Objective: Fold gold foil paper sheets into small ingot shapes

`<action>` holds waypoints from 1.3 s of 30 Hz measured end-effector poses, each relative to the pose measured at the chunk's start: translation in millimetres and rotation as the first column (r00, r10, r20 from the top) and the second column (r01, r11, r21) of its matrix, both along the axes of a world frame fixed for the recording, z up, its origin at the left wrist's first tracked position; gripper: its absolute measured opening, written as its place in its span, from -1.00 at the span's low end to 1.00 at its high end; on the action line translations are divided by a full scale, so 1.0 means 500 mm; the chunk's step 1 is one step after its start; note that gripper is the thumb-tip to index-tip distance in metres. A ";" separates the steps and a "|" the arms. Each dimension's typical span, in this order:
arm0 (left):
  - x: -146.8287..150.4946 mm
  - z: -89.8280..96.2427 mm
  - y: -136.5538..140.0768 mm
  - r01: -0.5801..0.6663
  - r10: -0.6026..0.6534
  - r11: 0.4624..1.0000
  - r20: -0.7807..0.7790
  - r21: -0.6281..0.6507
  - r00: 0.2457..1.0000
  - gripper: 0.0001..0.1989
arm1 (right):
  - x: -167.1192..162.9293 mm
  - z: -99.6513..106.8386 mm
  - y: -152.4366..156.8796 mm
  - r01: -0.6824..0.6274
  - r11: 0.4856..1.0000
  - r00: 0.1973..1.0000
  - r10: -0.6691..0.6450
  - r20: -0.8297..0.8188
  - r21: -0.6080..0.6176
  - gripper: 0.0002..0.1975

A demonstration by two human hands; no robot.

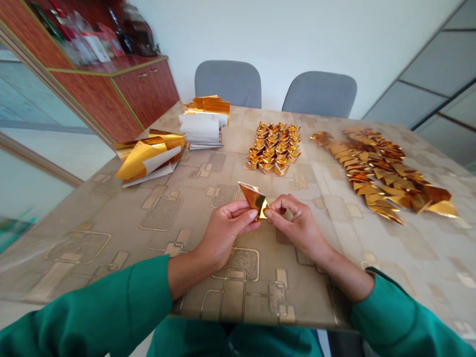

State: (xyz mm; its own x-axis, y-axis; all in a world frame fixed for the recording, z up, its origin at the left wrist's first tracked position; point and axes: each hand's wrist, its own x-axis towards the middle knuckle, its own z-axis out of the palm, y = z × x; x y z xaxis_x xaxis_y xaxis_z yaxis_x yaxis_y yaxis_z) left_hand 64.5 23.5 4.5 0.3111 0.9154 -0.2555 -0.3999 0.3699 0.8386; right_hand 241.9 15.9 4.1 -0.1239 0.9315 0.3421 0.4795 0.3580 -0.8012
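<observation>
At the centre of the frame, the left hand (226,225) and the right hand (297,218) pinch a folded gold paper piece (254,198) between their fingers, the left at its lower left, the right at its right edge. It is held above the patterned worktop (122,223). Beyond, slightly right of centre, sit close rows of gold folded shapes (274,148); flat gold pieces (394,177) overlap at right. A stack of gold-and-white sheets (203,130) and loosely curled sheets (150,156) lie upper left.
</observation>
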 end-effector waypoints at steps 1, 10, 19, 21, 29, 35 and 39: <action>0.000 0.000 -0.002 0.013 -0.012 1.000 -0.007 0.020 1.000 -0.78 | 0.001 0.000 0.001 0.002 1.000 1.000 -0.003 0.016 0.009 -0.83; 0.008 -0.011 -0.007 0.107 -0.106 0.994 -0.063 0.021 0.992 -0.76 | 0.002 0.027 -0.010 -0.071 0.978 0.946 0.004 0.325 0.195 -0.83; 0.005 -0.007 -0.006 0.073 -0.074 0.997 -0.037 -0.026 0.997 -0.75 | 0.002 0.007 -0.007 -0.020 0.999 1.000 0.021 -0.017 0.034 -0.93; 0.005 -0.010 -0.008 0.107 -0.108 0.994 -0.036 -0.022 0.994 -0.74 | 0.001 0.009 -0.008 -0.016 0.996 0.999 0.013 0.043 0.085 -0.91; 0.006 -0.002 -0.002 0.063 -0.064 0.993 -0.010 -0.095 0.998 -0.77 | 0.002 0.024 -0.012 -0.133 0.983 0.981 0.113 0.159 0.124 -0.91; 0.007 0.004 0.005 -0.043 0.058 0.990 0.105 -0.135 0.993 -0.84 | -0.002 0.013 -0.011 -0.026 0.999 0.989 0.020 -0.146 -0.042 -0.80; 0.006 0.003 0.003 -0.015 0.037 0.992 0.179 -0.122 0.983 -0.87 | -0.014 0.003 -0.010 -0.092 0.962 0.953 0.011 -0.302 -0.257 -0.72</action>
State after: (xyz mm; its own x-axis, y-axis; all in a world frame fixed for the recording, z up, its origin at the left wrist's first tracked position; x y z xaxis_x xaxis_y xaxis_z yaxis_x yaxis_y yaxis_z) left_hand 67.7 24.9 5.9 0.3385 0.8899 -0.3056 -0.5517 0.4508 0.7017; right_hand 235.0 11.1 5.6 -0.1057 0.9880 0.1123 0.1933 0.1312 -0.9723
